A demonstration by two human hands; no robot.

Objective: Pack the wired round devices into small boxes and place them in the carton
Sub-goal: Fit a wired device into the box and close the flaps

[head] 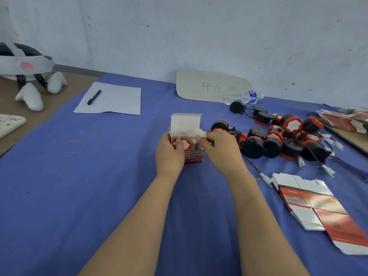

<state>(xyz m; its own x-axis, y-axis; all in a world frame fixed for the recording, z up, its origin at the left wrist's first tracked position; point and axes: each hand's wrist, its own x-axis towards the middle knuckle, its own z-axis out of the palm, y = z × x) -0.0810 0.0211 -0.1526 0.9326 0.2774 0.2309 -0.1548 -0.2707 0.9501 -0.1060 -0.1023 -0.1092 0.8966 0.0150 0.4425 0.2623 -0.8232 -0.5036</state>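
your left hand (169, 154) grips the small box (194, 157) from its left side, its fingers (176, 144) curled round the wall and over the open top. the box stands on the blue surface (99, 186) at mid-frame, its white lid flap (186, 122) raised at the back. one round device (187, 145), red-rimmed with a white label facing up, sits inside the box.

your right hand (221, 151) is at the box's right edge, its fingers closed in a pinch on a white plug (200, 134) held just over the opening. a thin red wire (221, 132) runs across the top of that hand. whether the plug is already inside the box cannot be told.

right of the box, near your right hand, lies a loose pile of devices (288, 136), black bodies with red rims, their leads and white plugs spread over the cloth. nearer you lies a fanned stack of flat boxes (310, 208), red and white. a second stack (346, 120) rests at the right edge.

along the wall are a cardboard sign (211, 86) marked 46 and a water bottle (244, 97) lying on its side. to the left are a sheet of paper (115, 100) with a pen (94, 97) on it, and a rubber band (72, 146).
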